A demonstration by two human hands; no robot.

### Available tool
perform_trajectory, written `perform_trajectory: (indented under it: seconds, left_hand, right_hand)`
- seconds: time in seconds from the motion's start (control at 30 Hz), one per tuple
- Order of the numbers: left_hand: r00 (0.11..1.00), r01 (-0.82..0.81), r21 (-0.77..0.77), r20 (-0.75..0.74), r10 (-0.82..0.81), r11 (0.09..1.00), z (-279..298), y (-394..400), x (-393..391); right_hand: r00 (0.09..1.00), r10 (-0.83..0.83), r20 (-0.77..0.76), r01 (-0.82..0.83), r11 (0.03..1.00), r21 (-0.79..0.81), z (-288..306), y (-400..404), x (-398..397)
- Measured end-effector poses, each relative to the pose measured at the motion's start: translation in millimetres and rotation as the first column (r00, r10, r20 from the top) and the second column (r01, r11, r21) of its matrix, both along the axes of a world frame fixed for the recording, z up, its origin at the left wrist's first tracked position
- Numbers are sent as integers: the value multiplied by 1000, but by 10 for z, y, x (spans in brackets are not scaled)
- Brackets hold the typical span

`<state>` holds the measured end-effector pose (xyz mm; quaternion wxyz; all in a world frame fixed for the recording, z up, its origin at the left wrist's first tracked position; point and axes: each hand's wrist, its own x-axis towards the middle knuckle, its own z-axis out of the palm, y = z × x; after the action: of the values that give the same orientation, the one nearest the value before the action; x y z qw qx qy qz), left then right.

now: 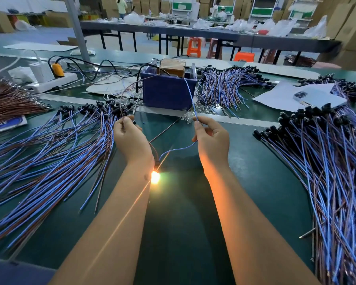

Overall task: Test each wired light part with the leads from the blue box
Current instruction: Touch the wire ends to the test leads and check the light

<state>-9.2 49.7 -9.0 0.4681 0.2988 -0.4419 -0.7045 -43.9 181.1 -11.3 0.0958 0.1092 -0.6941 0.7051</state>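
Note:
The blue box (167, 91) stands at the middle of the green table, with a brown lead and a blue lead (190, 95) coming out of it. My left hand (130, 138) pinches the brown lead against the brown wire of one light part. My right hand (211, 138) pinches the blue lead against that part's blue wire (179, 149). The part's black socket hangs between my wrists, and its bulb (155, 177) glows bright orange.
A fanned pile of wired light parts (49, 153) lies to the left, a thicker pile (327, 171) to the right, and another (224, 89) behind the box. A power strip (49, 81) sits back left. A phone on white paper (317, 97) rests at right.

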Motion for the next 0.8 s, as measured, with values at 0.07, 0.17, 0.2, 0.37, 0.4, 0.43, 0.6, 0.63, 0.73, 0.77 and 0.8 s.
perform_trajectory:
  seconds: [0.07, 0.17, 0.2, 0.37, 0.4, 0.43, 0.6, 0.63, 0.73, 0.77, 0.8]
  left_hand:
    - [1000, 6, 1, -6, -6, 1000, 14, 8, -1]
    - [1000, 11, 18, -3, -11, 1000, 30, 5, 3]
    - [1000, 14, 6, -3, -14, 1000, 26, 2, 8]
    - [929, 364, -321, 188, -318, 874, 16, 160, 3]
    - [882, 469, -344, 232, -410, 814, 15, 223, -14]
    - [833, 551, -354, 276, -479, 755, 11, 281, -27]
    - [731, 680, -277, 334, -595, 679, -37, 333, -55]
    - [733, 676, -247, 321, -600, 694, -30, 317, -48]
    - [729, 682, -153, 222, -647, 715, 2, 265, -32]
    - [723, 689, -143, 209, -658, 711, 4, 252, -22]
    - [716, 696, -137, 211, -666, 705, 2, 240, -15]
  right_hand:
    - [1000, 3, -13, -3, 1000, 16, -5, 4, 2]
    - [1000, -6, -16, 6, 1000, 13, -9, -2, -4]
    - [1000, -11, -14, 11, 1000, 7, -8, -4, -7]
    - [998, -23, -55, 21, 999, -28, 12, 1, -14]
    - [998, -18, -59, 16, 999, -29, 14, -5, -13]
    - [998, -6, -66, 4, 1000, -21, 15, -13, -12]
    - [991, 95, -91, -90, 994, 54, 22, -52, 29]
    - [990, 114, -89, -106, 990, 93, 19, -52, 31]
    - [983, 164, -81, -145, 968, 205, 16, -50, 47]
    - [980, 189, -64, -173, 965, 199, 23, -50, 57]
    - [974, 225, -38, -216, 963, 159, 34, -49, 70]
